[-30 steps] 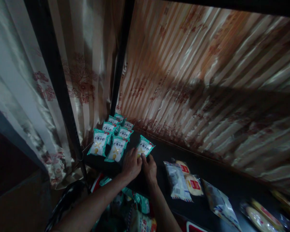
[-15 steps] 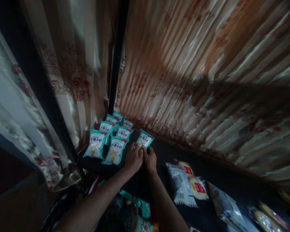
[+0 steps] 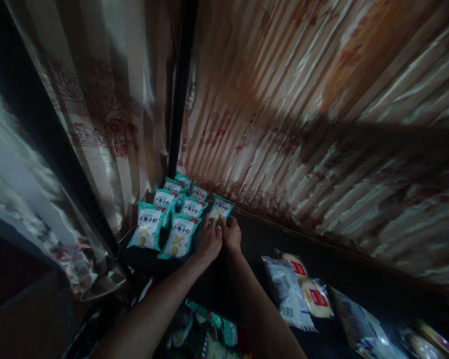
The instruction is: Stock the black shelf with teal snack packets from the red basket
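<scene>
Both of my hands are at one teal and white snack bag (image 3: 220,205), which stands tilted back near the curtain on the dark shelf. My left hand (image 3: 208,239) has its fingers closed on the bag's lower left part. My right hand (image 3: 231,235) grips its lower right edge, with the thumbs nearly meeting in front. The bag's lower end is hidden by my fingers. Left of my hands several matching snack bags stand in two rows, the front ones being one bag (image 3: 178,234) close to my left hand and another bag (image 3: 146,227) at the far left.
Clear-wrapped bread (image 3: 316,297) and a striped-edge packet (image 3: 289,293) lie to the right on the black shelf (image 3: 252,244). A printed curtain (image 3: 284,99) hangs behind. A dark post (image 3: 181,85) stands at the corner. More packets (image 3: 220,329) lie below the shelf's front edge.
My hands have pushed the held bag slightly back and left, closer to the rows of bags. It now sits more upright. The view has shifted a little.
</scene>
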`<action>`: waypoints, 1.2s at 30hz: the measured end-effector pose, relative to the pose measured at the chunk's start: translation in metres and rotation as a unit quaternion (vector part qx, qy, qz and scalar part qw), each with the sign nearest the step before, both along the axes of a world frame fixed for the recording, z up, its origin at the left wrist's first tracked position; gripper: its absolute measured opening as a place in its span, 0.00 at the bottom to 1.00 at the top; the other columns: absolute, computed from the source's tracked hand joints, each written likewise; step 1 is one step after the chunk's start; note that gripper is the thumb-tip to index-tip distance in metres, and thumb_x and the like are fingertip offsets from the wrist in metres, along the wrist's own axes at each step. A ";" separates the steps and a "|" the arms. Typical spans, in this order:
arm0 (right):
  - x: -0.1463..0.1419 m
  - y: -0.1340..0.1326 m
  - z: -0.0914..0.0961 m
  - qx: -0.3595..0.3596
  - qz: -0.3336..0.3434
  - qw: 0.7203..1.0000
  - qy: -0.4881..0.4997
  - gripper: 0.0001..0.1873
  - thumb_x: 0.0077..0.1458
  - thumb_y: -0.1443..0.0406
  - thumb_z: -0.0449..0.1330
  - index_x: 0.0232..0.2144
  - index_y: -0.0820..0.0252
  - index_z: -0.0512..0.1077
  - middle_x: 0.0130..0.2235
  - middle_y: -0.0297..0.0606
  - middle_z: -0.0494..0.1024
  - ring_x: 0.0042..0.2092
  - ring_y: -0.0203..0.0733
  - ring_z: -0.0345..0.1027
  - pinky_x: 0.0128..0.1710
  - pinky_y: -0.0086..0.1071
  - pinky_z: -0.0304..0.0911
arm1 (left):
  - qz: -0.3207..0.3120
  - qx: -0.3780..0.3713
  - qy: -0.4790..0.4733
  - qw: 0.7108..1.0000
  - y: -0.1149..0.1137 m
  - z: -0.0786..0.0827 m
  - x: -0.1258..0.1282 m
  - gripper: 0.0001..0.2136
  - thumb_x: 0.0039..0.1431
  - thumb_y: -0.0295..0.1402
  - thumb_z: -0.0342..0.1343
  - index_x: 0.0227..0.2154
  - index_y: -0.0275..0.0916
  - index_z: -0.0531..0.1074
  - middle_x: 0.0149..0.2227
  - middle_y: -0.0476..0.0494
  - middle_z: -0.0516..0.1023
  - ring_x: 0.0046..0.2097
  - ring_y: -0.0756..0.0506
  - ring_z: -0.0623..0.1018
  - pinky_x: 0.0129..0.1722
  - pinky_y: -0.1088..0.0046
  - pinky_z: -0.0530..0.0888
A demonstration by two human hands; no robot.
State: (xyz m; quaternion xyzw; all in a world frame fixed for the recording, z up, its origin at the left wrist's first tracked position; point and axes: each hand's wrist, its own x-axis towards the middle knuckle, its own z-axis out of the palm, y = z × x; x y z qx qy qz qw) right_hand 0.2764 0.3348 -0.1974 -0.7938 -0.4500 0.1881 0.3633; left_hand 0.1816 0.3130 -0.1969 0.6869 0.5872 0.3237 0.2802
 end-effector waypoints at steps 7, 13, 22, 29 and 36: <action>0.000 0.008 0.002 -0.023 0.005 1.000 -0.010 0.28 0.56 0.52 0.51 0.53 0.64 0.67 0.46 0.49 0.77 0.48 0.49 0.71 0.46 0.37 0.63 | 0.001 -0.023 -0.008 1.000 0.007 -0.001 0.001 0.20 0.63 0.32 0.41 0.56 0.31 0.63 0.64 0.33 0.57 0.64 0.42 0.59 0.62 0.64 0.59; 0.002 0.015 0.000 -0.006 -0.002 1.000 -0.030 0.26 0.56 0.52 0.52 0.50 0.61 0.69 0.43 0.48 0.79 0.46 0.49 0.73 0.45 0.38 0.64 | 0.012 -0.006 -0.013 1.000 0.014 -0.004 0.004 0.19 0.63 0.32 0.42 0.54 0.33 0.66 0.62 0.35 0.60 0.63 0.42 0.61 0.61 0.63 0.60; 0.000 0.009 -0.006 -0.010 0.024 0.999 -0.042 0.28 0.56 0.53 0.52 0.54 0.63 0.66 0.48 0.48 0.76 0.50 0.48 0.70 0.49 0.37 0.62 | 0.017 -0.011 0.001 1.000 0.011 0.001 -0.001 0.20 0.63 0.32 0.42 0.55 0.30 0.64 0.64 0.31 0.56 0.62 0.41 0.63 0.60 0.64 0.63; -0.008 0.000 -0.012 -0.028 0.043 0.995 -0.084 0.30 0.57 0.56 0.50 0.58 0.65 0.62 0.49 0.50 0.75 0.49 0.48 0.71 0.48 0.36 0.63 | -0.003 0.007 0.010 1.000 0.013 -0.006 -0.003 0.19 0.63 0.31 0.41 0.54 0.31 0.65 0.63 0.33 0.59 0.63 0.41 0.62 0.62 0.62 0.60; -0.008 -0.014 -0.018 0.049 0.043 0.992 -0.112 0.29 0.54 0.59 0.51 0.55 0.69 0.64 0.52 0.52 0.72 0.53 0.48 0.66 0.53 0.39 0.59 | -0.004 0.049 0.021 0.999 -0.004 -0.009 -0.005 0.20 0.63 0.32 0.41 0.54 0.33 0.65 0.63 0.37 0.59 0.64 0.41 0.58 0.63 0.61 0.58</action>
